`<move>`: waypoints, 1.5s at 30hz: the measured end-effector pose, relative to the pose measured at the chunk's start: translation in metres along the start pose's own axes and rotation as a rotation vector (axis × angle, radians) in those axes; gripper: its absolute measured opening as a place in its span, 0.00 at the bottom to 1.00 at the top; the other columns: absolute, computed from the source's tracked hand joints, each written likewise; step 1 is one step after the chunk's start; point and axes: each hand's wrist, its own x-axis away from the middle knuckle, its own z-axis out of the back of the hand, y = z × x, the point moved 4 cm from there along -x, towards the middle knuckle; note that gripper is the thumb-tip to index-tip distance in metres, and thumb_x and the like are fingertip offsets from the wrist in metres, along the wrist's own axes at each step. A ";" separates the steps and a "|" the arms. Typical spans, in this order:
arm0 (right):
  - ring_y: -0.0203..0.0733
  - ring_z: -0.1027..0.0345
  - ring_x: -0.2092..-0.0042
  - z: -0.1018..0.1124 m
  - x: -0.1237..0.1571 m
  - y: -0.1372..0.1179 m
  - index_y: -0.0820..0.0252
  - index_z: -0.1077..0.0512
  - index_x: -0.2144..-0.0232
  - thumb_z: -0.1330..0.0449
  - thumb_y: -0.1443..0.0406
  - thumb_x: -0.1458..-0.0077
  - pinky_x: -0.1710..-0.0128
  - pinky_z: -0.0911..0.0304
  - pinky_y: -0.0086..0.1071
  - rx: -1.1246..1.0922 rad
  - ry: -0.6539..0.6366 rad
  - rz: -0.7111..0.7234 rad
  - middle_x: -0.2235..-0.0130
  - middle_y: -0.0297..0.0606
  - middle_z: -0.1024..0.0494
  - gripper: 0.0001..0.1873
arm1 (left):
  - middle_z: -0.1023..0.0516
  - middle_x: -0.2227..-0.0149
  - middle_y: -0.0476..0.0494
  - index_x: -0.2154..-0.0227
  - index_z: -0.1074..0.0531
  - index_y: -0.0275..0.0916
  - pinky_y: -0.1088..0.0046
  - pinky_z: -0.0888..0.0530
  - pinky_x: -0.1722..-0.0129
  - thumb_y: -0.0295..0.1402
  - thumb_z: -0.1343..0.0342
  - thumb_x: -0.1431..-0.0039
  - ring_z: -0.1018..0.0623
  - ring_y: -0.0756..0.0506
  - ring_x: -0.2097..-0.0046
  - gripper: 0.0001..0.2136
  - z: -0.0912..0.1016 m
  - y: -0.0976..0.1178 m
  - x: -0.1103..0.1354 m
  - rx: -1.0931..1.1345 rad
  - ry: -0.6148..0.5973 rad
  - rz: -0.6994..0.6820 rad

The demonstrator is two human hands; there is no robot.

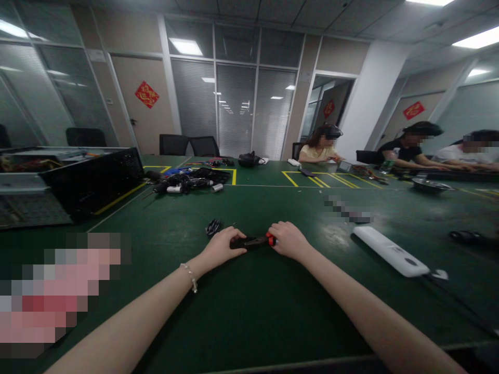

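Above the green table (265, 322), my right hand (289, 240) is closed around the red handles of a pair of pliers (257, 242). Their dark jaws point left, towards my left hand (223, 246). My left hand pinches a small black piece (237, 243) between thumb and fingers; its kind I cannot make out. The jaws lie right beside that piece, and whether they grip it is unclear. Just beyond my left hand lies a small black cluster of parts (213, 227).
A white elongated device (390, 250) with a dark cable lies to the right. An open computer case (93, 182) stands at far left. Cables and tools (187, 180) are heaped further back. A metal dish (432, 184) is at right. Several people sit across the table.
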 end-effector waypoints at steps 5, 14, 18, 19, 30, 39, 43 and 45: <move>0.38 0.40 0.66 0.001 0.000 0.001 0.61 0.33 0.71 0.47 0.66 0.56 0.67 0.49 0.30 0.006 0.012 0.000 0.68 0.38 0.29 0.07 | 0.32 0.64 0.48 0.62 0.32 0.42 0.71 0.34 0.63 0.39 0.43 0.54 0.31 0.47 0.63 0.15 -0.001 -0.001 0.000 -0.002 0.013 -0.020; 0.38 0.40 0.67 0.002 0.001 0.000 0.61 0.33 0.71 0.46 0.67 0.57 0.67 0.49 0.30 -0.006 0.016 0.006 0.68 0.38 0.30 0.07 | 0.32 0.63 0.47 0.62 0.32 0.42 0.70 0.33 0.63 0.39 0.44 0.54 0.31 0.46 0.62 0.15 -0.001 -0.001 0.000 0.001 -0.004 -0.013; 0.38 0.40 0.67 0.001 0.001 0.001 0.61 0.33 0.71 0.46 0.66 0.56 0.68 0.49 0.30 -0.011 0.015 0.005 0.68 0.39 0.30 0.07 | 0.32 0.63 0.47 0.62 0.32 0.42 0.70 0.33 0.63 0.39 0.43 0.54 0.31 0.46 0.62 0.15 -0.001 -0.001 0.000 0.006 -0.005 -0.003; 0.38 0.40 0.67 0.000 0.001 0.001 0.61 0.33 0.70 0.46 0.66 0.56 0.68 0.49 0.30 -0.014 0.013 0.005 0.68 0.39 0.30 0.07 | 0.32 0.63 0.47 0.62 0.32 0.41 0.70 0.33 0.63 0.39 0.43 0.54 0.31 0.46 0.62 0.15 -0.001 -0.001 0.000 0.008 -0.006 0.003; 0.38 0.40 0.67 -0.002 0.000 0.002 0.61 0.33 0.71 0.47 0.66 0.56 0.68 0.49 0.30 0.010 0.009 0.001 0.69 0.38 0.30 0.06 | 0.32 0.63 0.47 0.62 0.32 0.41 0.71 0.34 0.63 0.39 0.43 0.54 0.31 0.46 0.62 0.15 -0.001 -0.001 0.000 -0.004 0.005 -0.012; 0.38 0.40 0.68 0.000 0.001 0.001 0.61 0.33 0.72 0.46 0.66 0.56 0.68 0.49 0.30 0.004 0.018 0.007 0.69 0.38 0.30 0.06 | 0.32 0.64 0.47 0.62 0.32 0.41 0.71 0.33 0.64 0.39 0.43 0.54 0.31 0.46 0.63 0.15 0.000 0.001 0.000 -0.009 0.006 -0.010; 0.38 0.40 0.68 -0.001 0.000 0.001 0.61 0.33 0.71 0.47 0.66 0.56 0.68 0.49 0.30 -0.006 0.026 0.011 0.69 0.39 0.30 0.07 | 0.32 0.63 0.47 0.62 0.32 0.42 0.71 0.34 0.64 0.39 0.43 0.54 0.31 0.46 0.62 0.15 -0.001 -0.001 0.000 -0.001 0.003 -0.022; 0.38 0.40 0.67 -0.001 0.000 0.002 0.61 0.33 0.71 0.47 0.66 0.56 0.68 0.49 0.30 -0.013 0.024 0.010 0.69 0.39 0.30 0.07 | 0.32 0.63 0.47 0.62 0.32 0.42 0.71 0.34 0.64 0.39 0.43 0.54 0.31 0.46 0.62 0.15 -0.001 -0.001 0.001 -0.003 0.007 -0.026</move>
